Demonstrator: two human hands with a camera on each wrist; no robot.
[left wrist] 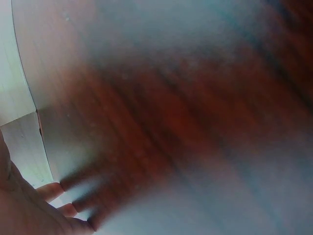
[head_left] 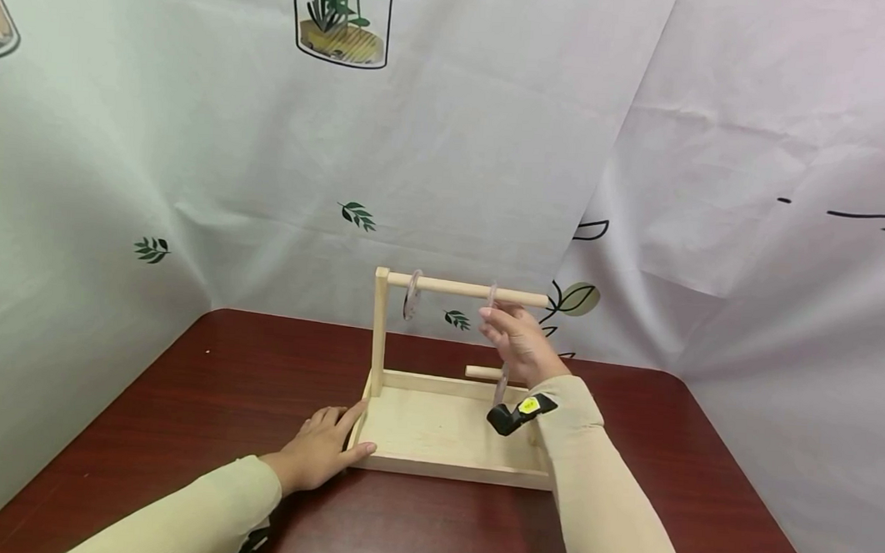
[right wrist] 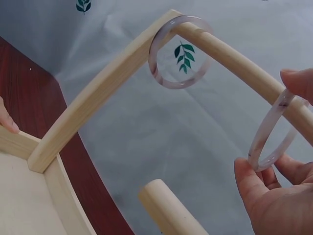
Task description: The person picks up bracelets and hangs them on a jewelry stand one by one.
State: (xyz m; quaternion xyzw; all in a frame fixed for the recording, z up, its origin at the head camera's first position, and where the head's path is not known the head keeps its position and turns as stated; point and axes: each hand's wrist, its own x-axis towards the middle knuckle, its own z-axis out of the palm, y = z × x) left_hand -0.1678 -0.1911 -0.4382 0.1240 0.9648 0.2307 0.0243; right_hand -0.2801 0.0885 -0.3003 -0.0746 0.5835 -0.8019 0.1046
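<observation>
A wooden jewelry stand has a shallow tray point(head_left: 447, 470), an upright post point(head_left: 379, 340) and a round upper rod point(head_left: 449, 287). My right hand point(head_left: 522, 343) pinches a translucent, pale bangle point(right wrist: 265, 128) between thumb and fingers; the bangle is around the upper rod, toward its free end. Nearer the post, a second bangle point(right wrist: 176, 84) with brownish marks hangs on that same rod. My left hand point(head_left: 321, 445) rests on the tray's left edge, fingers extended; the left wrist view shows it only at the lower left corner.
Below the upper rod a shorter peg point(head_left: 482, 372) sticks out, its right part hidden by my right wrist. A pale curved piece point(head_left: 501, 386) shows beside it, too covered to identify. The stand is on a reddish-brown table point(head_left: 257, 367), with white patterned cloth point(head_left: 457, 144) behind.
</observation>
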